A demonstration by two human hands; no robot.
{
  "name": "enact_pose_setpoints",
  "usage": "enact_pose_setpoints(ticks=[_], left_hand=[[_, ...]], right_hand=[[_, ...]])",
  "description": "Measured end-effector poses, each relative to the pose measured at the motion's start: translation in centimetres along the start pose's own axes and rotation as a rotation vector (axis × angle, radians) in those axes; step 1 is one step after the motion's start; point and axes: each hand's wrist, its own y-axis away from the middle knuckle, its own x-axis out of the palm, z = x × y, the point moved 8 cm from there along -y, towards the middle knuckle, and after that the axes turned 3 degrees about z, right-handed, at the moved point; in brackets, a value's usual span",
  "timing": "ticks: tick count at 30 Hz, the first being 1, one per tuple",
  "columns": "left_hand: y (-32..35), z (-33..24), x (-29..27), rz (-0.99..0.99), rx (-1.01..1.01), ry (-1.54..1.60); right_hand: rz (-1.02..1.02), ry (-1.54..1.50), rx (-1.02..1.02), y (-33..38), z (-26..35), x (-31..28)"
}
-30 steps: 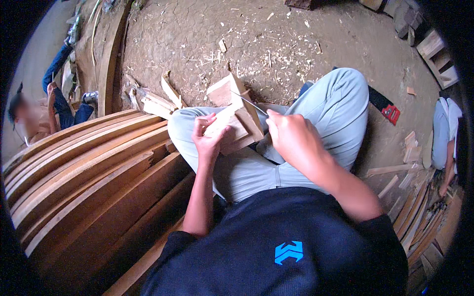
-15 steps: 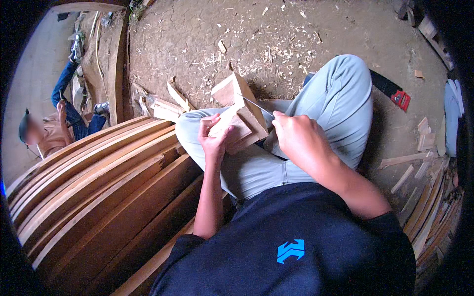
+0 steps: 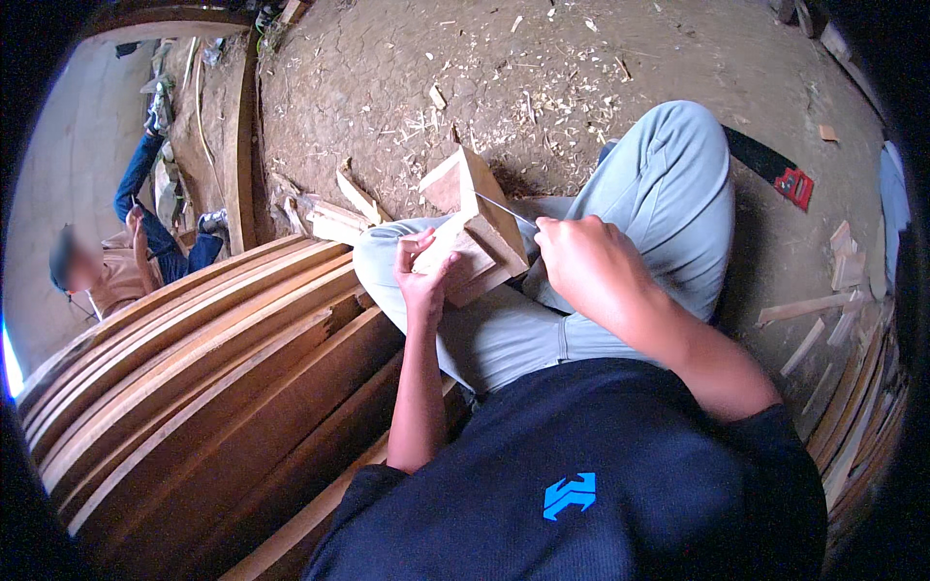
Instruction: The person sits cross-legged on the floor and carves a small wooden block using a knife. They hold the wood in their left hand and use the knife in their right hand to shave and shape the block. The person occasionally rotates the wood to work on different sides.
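At the far left, another person is sitting on the ground beyond a tall stack of curved wooden planks, which is running along the wearer's left side. Just past the stack's upper end, a few split wood offcuts are lying on the dirt floor among scattered chips.

The left hand is closing its fingers around the near lower edge of a pale wooden block, steadying it on the lap over the grey-trousered legs. The block is sitting tilted, one corner pointing away toward the floor. The right hand is curling tightly around a thin metal tool, whose tip is touching the block's top face near its right edge.

Farther right, a dark handsaw with a red handle is lying on the floor beside the right knee, and thin wood strips are piling along the floor's right edge.
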Motion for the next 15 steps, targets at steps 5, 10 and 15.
enact_pose_setpoints(ticks=[5, 10, 15], left_hand=[[0.3, 2.4, -1.4, -0.161, -0.176, 0.331], [0.4, 1.1, -1.1, -0.104, -0.057, 0.143], [0.1, 0.4, -0.8, -0.059, -0.09, 0.139]], right_hand=[[-0.083, -0.1, -0.099, -2.5, 0.4, 1.4], [-0.089, 0.098, -0.137, -0.9, 1.8, 1.4], [-0.088, 0.017, -0.129, -0.4, 0.2, 1.4]])
